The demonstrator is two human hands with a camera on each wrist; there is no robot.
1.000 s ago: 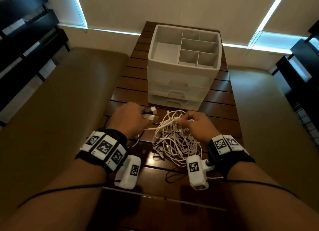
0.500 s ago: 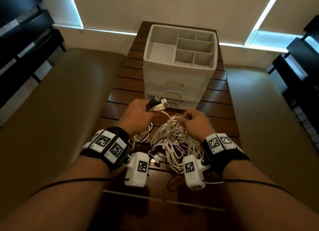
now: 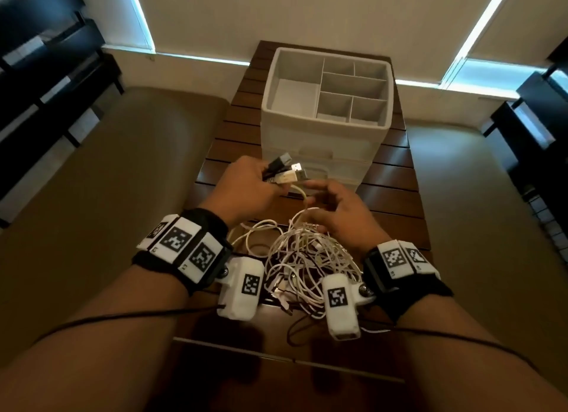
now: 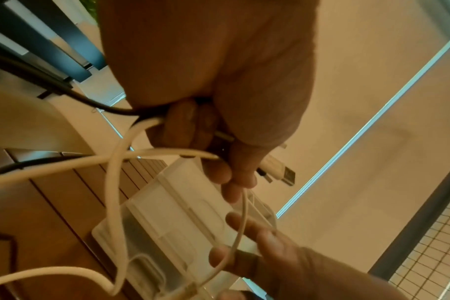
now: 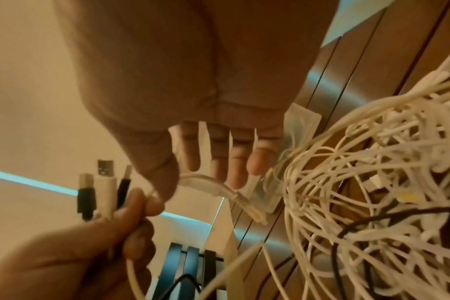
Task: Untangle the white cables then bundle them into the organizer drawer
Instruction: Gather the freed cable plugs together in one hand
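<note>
- The left hand (image 3: 246,187) is gripping a cluster of USB plug ends (image 3: 285,170), raised just in front of the organizer (image 3: 325,153).
- The right hand (image 3: 338,214), fingers loosely spread, is holding nothing while touching one white cable (image 4: 240,223).
- The white cables (image 3: 307,258) are lying knotted nearer the person; untangling seems barely begun.
- The organizer's drawers are looking closed and bundling is not yet started.

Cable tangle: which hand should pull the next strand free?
Right. The right hand is open, over the cable tangle, fingers already on a white strand. The left hand grips the plug ends, so it probably should keep anchoring them.
</note>
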